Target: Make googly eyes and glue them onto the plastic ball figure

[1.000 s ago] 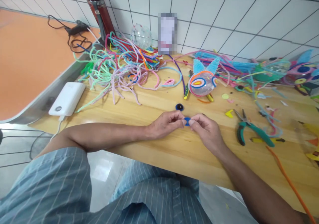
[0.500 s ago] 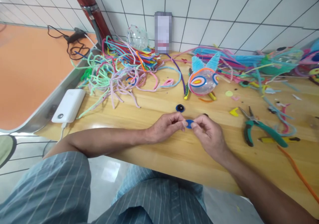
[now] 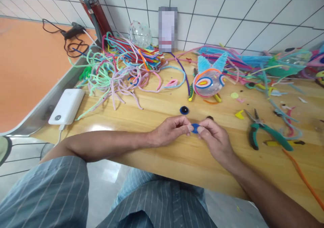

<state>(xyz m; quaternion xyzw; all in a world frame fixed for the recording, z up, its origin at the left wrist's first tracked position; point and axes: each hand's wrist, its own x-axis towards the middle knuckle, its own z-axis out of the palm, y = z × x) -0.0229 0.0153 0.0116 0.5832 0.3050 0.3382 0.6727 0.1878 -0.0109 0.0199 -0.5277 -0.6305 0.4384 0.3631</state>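
The left hand (image 3: 170, 130) and right hand (image 3: 215, 136), nearly together, pinch one blue disc (image 3: 194, 128) between them, with one black-and-blue disc (image 3: 184, 110) just beyond, one eared ball (image 3: 210, 85) farther out, and one pair of pliers (image 3: 258, 122) to their right.

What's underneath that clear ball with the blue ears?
A yellow end pokes out from under or behind the ball, lower right; the rest is covered. An orange strip lies on the table just in front. Anything else underneath is hidden.

wooden table (image 3: 157, 108) | white power bank (image 3: 67, 106) | tangled pipe cleaners (image 3: 101, 74) | blue-rimmed black disc (image 3: 184, 110) | green-handled pliers (image 3: 275, 135)
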